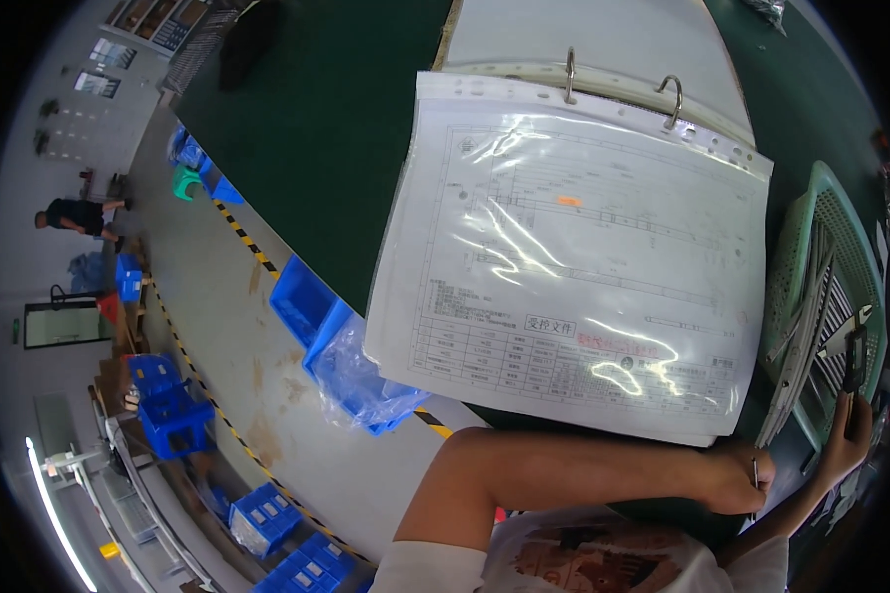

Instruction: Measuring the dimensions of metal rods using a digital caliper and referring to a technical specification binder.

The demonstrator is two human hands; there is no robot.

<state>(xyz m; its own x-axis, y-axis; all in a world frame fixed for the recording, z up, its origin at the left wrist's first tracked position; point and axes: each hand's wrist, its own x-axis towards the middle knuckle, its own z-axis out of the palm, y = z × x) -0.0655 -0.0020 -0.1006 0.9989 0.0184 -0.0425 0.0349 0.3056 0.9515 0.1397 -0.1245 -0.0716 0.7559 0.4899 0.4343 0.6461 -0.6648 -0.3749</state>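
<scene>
A white shirt (pixel 653 539) with short sleeves (pixel 430 567) bears a reddish-brown print (pixel 593 569); left hand (pixel 737 481) and right hand (pixel 846 440) are bare.

- My surface (pixel 307 148) is dark green.
- A ring binder (pixel 588 30) with shiny pages (pixel 564 287) lies open on it.
- A pale green basket (pixel 796 237) sits on my right.
- A black thing (pixel 247 44) lies far left.
- Clear plastic (pixel 767 12) lies far right.
</scene>
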